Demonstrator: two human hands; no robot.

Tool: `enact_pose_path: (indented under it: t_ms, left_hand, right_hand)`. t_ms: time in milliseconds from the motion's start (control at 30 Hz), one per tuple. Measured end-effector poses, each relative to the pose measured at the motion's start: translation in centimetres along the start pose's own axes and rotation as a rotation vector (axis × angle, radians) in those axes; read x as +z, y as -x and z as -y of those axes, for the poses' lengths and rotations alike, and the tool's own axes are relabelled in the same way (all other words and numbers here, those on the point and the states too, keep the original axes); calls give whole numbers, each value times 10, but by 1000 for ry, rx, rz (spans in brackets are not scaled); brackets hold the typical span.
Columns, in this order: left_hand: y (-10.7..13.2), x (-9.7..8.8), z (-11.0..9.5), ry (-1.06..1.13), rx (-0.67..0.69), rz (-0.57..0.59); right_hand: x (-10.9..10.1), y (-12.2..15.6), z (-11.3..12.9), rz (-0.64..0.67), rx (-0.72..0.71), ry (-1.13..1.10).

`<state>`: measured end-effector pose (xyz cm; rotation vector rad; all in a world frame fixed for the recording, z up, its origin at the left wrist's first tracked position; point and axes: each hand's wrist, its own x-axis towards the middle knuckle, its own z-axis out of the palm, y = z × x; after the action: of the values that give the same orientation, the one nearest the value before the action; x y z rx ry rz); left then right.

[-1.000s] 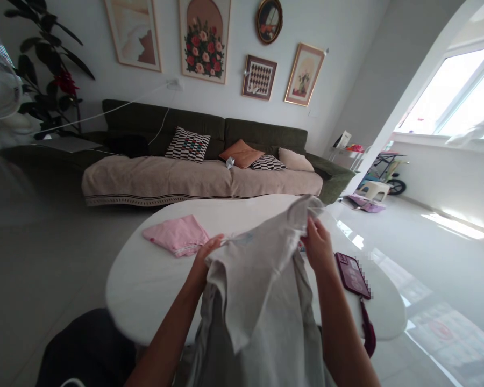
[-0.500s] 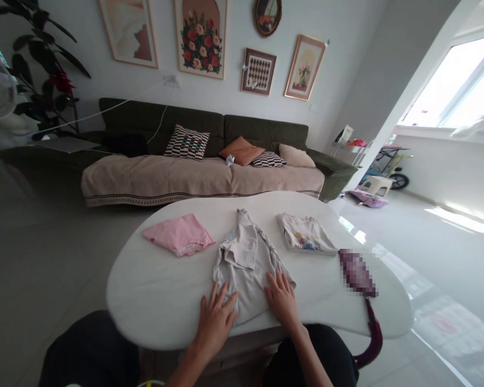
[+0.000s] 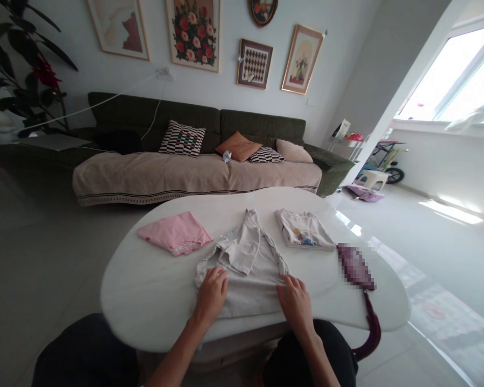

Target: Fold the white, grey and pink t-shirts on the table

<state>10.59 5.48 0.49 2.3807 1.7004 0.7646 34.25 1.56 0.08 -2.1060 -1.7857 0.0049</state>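
Observation:
A grey-white shirt (image 3: 244, 269) lies partly spread on the white oval table (image 3: 153, 301), its upper part bunched toward the far side. My left hand (image 3: 212, 293) rests flat on the shirt's left lower part, fingers stretched. My right hand (image 3: 295, 302) lies flat on its right lower edge, fingers apart. A folded pink garment (image 3: 174, 234) sits to the left. A folded white printed shirt (image 3: 304, 230) sits to the right.
A dark purple phone case (image 3: 355, 266) with a strap hanging over the edge lies at the table's right. A green sofa (image 3: 193, 156) with cushions stands behind. A dark seat (image 3: 84, 349) is at lower left. Glossy floor extends right.
The shirt, held up in both hands a second ago, now lies on the table. My hands have slid outward and spread its lower part wider.

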Motion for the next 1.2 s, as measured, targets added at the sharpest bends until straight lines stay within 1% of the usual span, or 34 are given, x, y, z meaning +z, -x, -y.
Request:
enact_pose_path:
  t_ms: [67,100,167,233,300,433,500,567,667,733,767,800,833,867,967,1033,1133,1200]
  left_hand:
    - [-3,14,-1,1,34,39]
    - [-3,19,-1,-15,32,56]
    - [-2,26,2,-51,18,85]
    - [0,28,4,-76,12,109]
    - [1,26,5,-91,12,117]
    - [1,25,6,-76,29,91]
    - [2,29,8,-62,12,39]
    - [3,34,10,-40,-29,-39]
    - [6,40,15,0,-62,-120]
    - [6,42,17,11,-57,-118]
    - [6,42,17,9,-56,-105]
    - [6,41,17,4,-58,-89]
    - [5,40,17,-2,-63,-73]
    - [4,38,16,-7,-66,-55]
    - [3,34,14,-14,-69,-10]
    - [3,32,12,-12,-73,5]
    - [2,31,11,-22,-80,-1]
    - [2,30,11,-37,-79,-11]
  right_hand:
    - [0,-20,13,-1,-55,-86]
    - [2,-32,21,25,-53,-133]
    - [7,-56,34,105,17,-217]
    - [14,-79,44,177,110,-272]
    - [23,-100,48,211,171,-297]
    - [32,-137,56,273,231,-354]
    - [31,-156,71,278,226,-399]
    - [27,-174,99,251,176,-469]
    - [23,-194,155,215,23,-616]
    - [25,-198,186,212,-117,-662]
    - [27,-198,195,213,-181,-646]
    - [30,-196,198,212,-228,-607]
    - [35,-192,195,210,-251,-551]
    - [39,-189,187,206,-244,-484]
    - [53,-179,145,193,-96,-301]
    - [58,-178,115,199,-3,-195]
    - [55,-191,85,250,43,-102]
    - [45,-207,73,271,41,-71]
